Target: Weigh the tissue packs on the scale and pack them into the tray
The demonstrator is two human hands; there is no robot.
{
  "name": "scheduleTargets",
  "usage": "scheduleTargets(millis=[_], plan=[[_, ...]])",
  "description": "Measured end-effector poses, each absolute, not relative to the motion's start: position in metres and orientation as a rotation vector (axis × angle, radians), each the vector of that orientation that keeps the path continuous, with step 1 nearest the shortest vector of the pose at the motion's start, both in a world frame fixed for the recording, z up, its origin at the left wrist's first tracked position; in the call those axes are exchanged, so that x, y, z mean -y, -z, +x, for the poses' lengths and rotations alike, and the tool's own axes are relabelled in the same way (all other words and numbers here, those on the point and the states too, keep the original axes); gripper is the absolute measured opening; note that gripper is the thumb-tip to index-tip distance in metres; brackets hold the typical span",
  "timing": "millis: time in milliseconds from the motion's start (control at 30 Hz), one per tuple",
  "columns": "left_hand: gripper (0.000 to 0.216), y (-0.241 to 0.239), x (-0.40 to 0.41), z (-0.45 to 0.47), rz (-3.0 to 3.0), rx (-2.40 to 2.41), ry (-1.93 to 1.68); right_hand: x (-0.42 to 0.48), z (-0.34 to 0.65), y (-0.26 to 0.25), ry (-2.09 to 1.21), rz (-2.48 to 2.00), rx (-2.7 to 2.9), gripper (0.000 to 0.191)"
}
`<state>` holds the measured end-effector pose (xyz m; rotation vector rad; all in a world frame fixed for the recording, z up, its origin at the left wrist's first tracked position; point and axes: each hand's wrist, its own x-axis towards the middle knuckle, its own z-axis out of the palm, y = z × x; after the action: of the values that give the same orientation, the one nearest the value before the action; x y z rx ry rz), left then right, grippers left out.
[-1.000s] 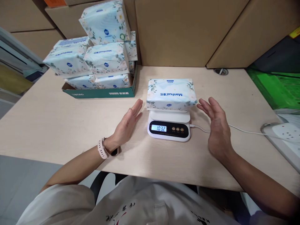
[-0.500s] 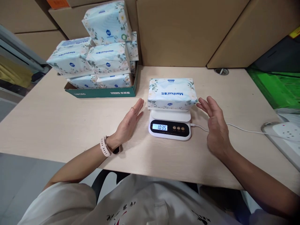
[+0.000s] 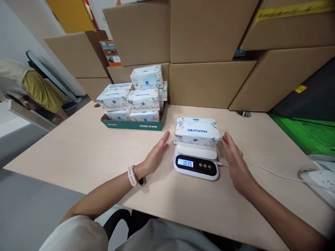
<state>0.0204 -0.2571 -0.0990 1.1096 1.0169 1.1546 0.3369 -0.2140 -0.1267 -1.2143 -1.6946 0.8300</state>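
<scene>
A pack of tissues [image 3: 196,131] with a pale blue floral wrapper lies on a white digital scale [image 3: 196,172], whose lit display reads 103.5. On the left of the pack, my left hand [image 3: 155,157] rests edge-down on the table with fingers stretched out and holding nothing; a gap parts it from the pack. My right hand [image 3: 235,162] stands to the right, fingers extended and empty, its fingertips very close to the pack's right end. Whether they touch it I cannot tell. A white cable [image 3: 274,171] runs from the scale behind my right hand.
Several more tissue packs [image 3: 143,99] are stacked in a green cardboard tray [image 3: 131,125] at the back left. Cardboard boxes [image 3: 204,83] wall off the table's far edge. A power strip [image 3: 320,179] lies at the right. Another person [image 3: 39,87] bends over at far left.
The camera view has tilted up, showing more boxes and another person. My right hand has come nearer the pack's right end. The display still reads 103.5.
</scene>
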Motion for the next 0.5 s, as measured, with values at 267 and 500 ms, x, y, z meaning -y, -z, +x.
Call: scheduleTargets(millis=[267,500], plan=[[0.100,0.092,0.245,0.027,1.226,-1.049,-1.190,0.198,0.320,0.120,-0.857,-1.203,1.642,0.081],[0.098,0.093,0.231,0.036,1.257,-1.073,-1.220,0.178,0.316,0.108,-0.749,-1.196,1.664,0.089]])
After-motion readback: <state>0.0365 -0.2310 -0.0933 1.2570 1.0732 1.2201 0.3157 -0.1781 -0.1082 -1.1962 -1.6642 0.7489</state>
